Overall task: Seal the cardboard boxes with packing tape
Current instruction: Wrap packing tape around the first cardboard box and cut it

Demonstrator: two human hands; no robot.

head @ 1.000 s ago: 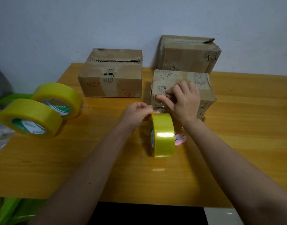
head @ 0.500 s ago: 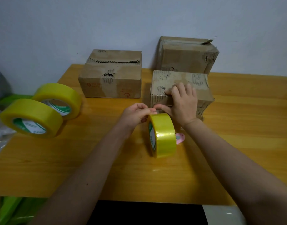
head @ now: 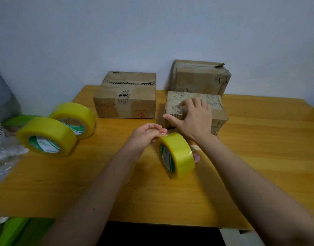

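A small worn cardboard box (head: pixel 218 110) sits mid-table. My right hand (head: pixel 195 118) lies on its near left corner, fingers spread flat on the top and thumb stretched out to the left. A yellow tape roll (head: pixel 179 154) stands on edge just in front of the box. My left hand (head: pixel 146 134) pinches the tape's loose end at the top of that roll, fingers curled. The stretch of clear tape between roll and box is hard to make out.
Two more cardboard boxes stand at the back: one (head: pixel 126 96) to the left, a taller one (head: pixel 200 77) against the wall. Two spare yellow rolls (head: pixel 47 135) (head: pixel 74 118) lie at the left. A pink object (head: pixel 196 158) peeks from behind the standing roll. Plastic bags hang off the table's left edge.
My right hand has slid a little along the box corner, and its thumb now sticks out further left. The roll and my left hand have barely shifted.
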